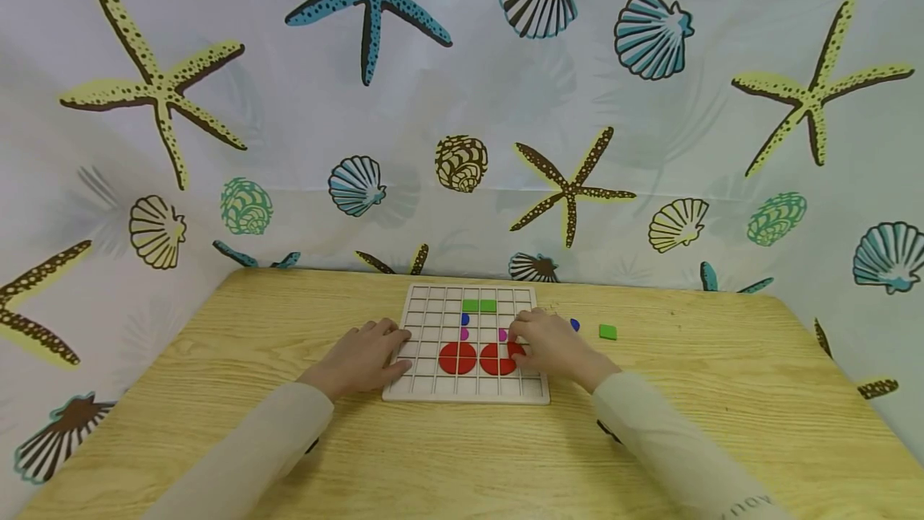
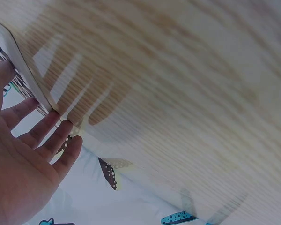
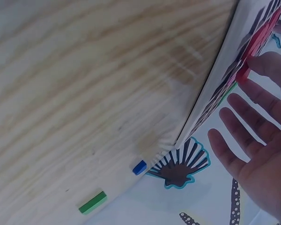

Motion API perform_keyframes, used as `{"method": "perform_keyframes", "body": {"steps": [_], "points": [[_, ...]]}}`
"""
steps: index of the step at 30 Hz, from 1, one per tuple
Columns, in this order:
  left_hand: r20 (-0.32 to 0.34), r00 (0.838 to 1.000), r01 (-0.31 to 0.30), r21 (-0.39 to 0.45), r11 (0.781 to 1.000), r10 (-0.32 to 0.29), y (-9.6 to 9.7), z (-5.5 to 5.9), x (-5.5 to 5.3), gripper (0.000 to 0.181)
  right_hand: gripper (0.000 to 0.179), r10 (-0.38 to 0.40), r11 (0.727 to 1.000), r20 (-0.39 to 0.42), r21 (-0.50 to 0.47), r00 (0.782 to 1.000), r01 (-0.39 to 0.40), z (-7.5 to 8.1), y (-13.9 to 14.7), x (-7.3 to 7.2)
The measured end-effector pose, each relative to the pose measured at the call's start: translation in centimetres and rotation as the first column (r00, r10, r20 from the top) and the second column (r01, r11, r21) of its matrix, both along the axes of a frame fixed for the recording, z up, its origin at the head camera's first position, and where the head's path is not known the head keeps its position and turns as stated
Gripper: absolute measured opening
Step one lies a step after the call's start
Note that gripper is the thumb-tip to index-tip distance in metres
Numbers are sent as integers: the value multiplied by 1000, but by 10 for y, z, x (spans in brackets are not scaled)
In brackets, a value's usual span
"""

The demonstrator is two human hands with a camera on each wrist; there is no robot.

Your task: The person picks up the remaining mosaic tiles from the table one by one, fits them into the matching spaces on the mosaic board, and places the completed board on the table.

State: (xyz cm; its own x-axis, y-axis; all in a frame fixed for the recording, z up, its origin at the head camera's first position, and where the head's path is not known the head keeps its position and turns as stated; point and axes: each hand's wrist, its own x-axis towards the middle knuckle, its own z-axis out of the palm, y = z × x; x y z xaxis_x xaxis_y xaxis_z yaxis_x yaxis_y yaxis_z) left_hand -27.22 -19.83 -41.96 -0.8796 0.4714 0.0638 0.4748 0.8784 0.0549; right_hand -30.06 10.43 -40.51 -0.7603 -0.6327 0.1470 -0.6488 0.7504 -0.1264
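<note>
A white grid board (image 1: pixel 426 384) lies on the table with flat coloured pieces on it. My left hand (image 1: pixel 363 357) rests at the board's left edge, its fingers loosely extended in the left wrist view. Over the board's right side, my right hand (image 1: pixel 554 343) pinches a red piece (image 3: pixel 243 73) between thumb and forefinger, above the right red disc (image 1: pixel 495 359). Another red disc (image 1: pixel 457 359) lies to the left. Farther up are two green squares, one the left green square (image 1: pixel 471 306), a blue half-round piece (image 1: pixel 465 319) and a magenta piece (image 1: pixel 464 335). A second magenta piece (image 1: pixel 502 335) shows beside my right fingers.
Right of the board, a loose blue piece (image 1: pixel 574 325) and a loose green square (image 1: pixel 608 332) lie on the wooden table (image 1: pixel 462 456). A white curtain (image 1: pixel 462 87) printed with starfish and shells hangs behind the table and along both sides.
</note>
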Motion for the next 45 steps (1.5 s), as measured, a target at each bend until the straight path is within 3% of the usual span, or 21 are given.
{"method": "perform_keyframes", "body": {"steps": [7, 30, 45], "points": [[4, 1000, -4, 1, 1000, 4, 1, 1, 0, 48, 25, -16, 999, 19, 37, 1000, 15, -1, -7, -2], [15, 1000, -16, -2, 1000, 16, 2, 2, 1, 48, 25, -49, 998, 94, 31, 994, 46, 0, -13, -3], [6, 1000, -8, -2, 1000, 8, 1, 2, 1, 48, 25, -70, 995, 36, 77, 997, 67, 0, -16, -3]]}}
